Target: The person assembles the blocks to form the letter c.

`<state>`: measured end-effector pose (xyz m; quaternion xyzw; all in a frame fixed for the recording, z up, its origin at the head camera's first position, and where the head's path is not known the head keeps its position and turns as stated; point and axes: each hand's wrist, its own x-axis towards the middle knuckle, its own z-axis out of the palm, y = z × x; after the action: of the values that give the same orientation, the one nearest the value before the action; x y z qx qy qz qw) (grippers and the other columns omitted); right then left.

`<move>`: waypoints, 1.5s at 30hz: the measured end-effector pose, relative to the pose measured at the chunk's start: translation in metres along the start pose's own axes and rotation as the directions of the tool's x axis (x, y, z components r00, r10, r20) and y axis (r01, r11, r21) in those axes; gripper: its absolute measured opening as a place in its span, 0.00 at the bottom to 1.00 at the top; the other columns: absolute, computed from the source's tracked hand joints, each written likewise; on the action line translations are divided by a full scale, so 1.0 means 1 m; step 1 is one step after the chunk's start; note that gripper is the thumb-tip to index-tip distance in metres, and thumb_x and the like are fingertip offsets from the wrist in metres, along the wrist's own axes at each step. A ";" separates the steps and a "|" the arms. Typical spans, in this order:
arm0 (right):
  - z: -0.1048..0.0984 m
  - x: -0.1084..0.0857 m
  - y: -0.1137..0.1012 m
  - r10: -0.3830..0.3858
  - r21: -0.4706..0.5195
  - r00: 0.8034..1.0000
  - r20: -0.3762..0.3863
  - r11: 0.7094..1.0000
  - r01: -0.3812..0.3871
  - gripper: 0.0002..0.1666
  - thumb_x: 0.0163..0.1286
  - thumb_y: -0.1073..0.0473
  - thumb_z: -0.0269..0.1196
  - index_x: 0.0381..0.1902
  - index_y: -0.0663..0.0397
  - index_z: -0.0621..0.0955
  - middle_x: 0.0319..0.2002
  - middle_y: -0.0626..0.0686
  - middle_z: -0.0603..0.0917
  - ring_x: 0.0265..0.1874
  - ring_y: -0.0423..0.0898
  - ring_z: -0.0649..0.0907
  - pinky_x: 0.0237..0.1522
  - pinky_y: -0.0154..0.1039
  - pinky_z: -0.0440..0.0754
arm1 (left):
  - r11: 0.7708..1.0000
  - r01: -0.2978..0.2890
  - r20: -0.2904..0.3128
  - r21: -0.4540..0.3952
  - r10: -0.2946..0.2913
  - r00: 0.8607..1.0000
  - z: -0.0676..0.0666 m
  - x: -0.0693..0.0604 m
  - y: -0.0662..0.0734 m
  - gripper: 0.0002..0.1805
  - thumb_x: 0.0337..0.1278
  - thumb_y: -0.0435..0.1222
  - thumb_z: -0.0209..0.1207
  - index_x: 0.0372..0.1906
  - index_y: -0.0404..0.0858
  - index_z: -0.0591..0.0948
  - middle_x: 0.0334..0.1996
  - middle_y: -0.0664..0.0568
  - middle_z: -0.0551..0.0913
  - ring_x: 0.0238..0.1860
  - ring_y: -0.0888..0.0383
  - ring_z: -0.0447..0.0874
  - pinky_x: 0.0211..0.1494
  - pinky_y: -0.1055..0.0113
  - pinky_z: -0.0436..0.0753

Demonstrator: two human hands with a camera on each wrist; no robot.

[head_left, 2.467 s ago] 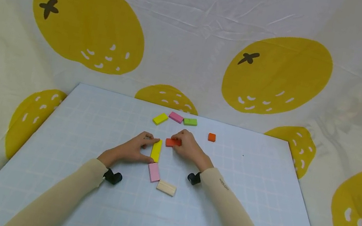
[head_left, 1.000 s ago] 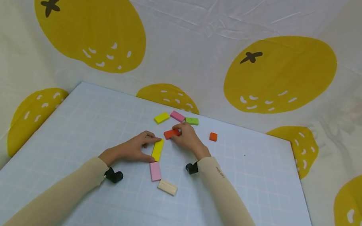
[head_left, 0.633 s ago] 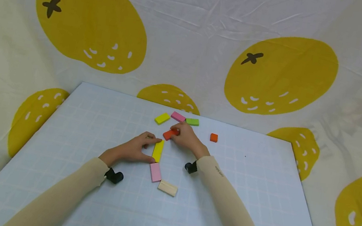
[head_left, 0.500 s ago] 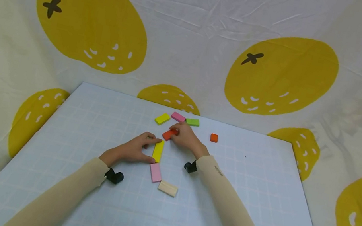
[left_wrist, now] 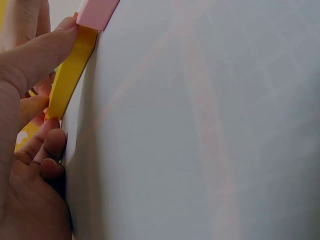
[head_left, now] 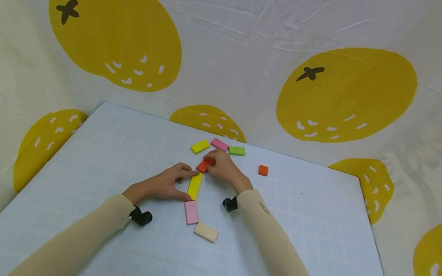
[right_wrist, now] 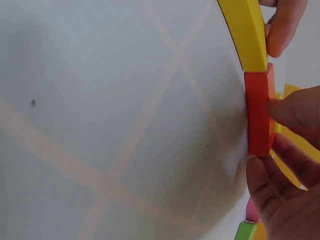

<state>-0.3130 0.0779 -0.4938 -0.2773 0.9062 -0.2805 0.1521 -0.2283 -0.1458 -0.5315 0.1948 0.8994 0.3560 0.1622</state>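
Note:
In the head view my left hand [head_left: 164, 182] holds a long yellow block [head_left: 194, 186] by its two ends, thumb at the near end and a finger at the far end. My right hand [head_left: 224, 167] pinches a red block [head_left: 203, 166] at the yellow block's far end. The right wrist view shows the red block [right_wrist: 258, 114] meeting the end of the yellow one [right_wrist: 246, 34]. A light pink block [head_left: 191, 213] lies against the yellow block's near end, by the left thumb. Beyond it, a plain wood block [head_left: 206, 232] lies at an angle, corner to corner with the pink.
Toward the table's back edge lie a smaller yellow block [head_left: 200, 146], a darker pink block [head_left: 220, 144] and a green block [head_left: 237, 150]. A small orange-red block [head_left: 263, 170] sits to their right. The tabletop [head_left: 294, 249] is pale blue; a fruit-patterned cloth [head_left: 234, 61] hangs behind.
My right hand has brought the red block left and turned it, so that its end now meets the yellow block's far end. The left hand has kept its hold on the yellow block.

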 end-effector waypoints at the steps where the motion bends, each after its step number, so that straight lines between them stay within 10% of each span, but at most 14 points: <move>1: 0.000 0.000 0.000 -0.006 -0.001 1.000 0.000 1.000 0.006 0.20 0.72 0.65 0.62 0.61 0.57 0.84 0.59 0.55 0.84 0.56 0.50 0.79 0.65 0.46 0.80 | 1.000 0.001 0.000 0.003 -0.001 1.000 0.000 0.000 0.000 0.45 0.54 0.57 0.73 0.77 0.56 0.70 0.67 0.48 0.68 0.52 0.54 0.70 0.55 0.60 0.76; 45: -0.009 -0.005 0.005 0.041 0.027 0.998 -0.042 0.999 -0.040 0.21 0.73 0.60 0.64 0.62 0.53 0.82 0.63 0.52 0.82 0.60 0.54 0.79 0.65 0.51 0.79 | 1.000 0.017 -0.009 0.010 -0.016 1.000 0.002 0.001 0.001 0.45 0.53 0.57 0.73 0.77 0.57 0.69 0.68 0.49 0.68 0.53 0.54 0.71 0.57 0.59 0.76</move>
<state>-0.3151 0.0879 -0.4889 -0.2507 0.9110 -0.2951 0.1419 -0.2280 -0.1438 -0.5325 0.1866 0.9035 0.3510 0.1602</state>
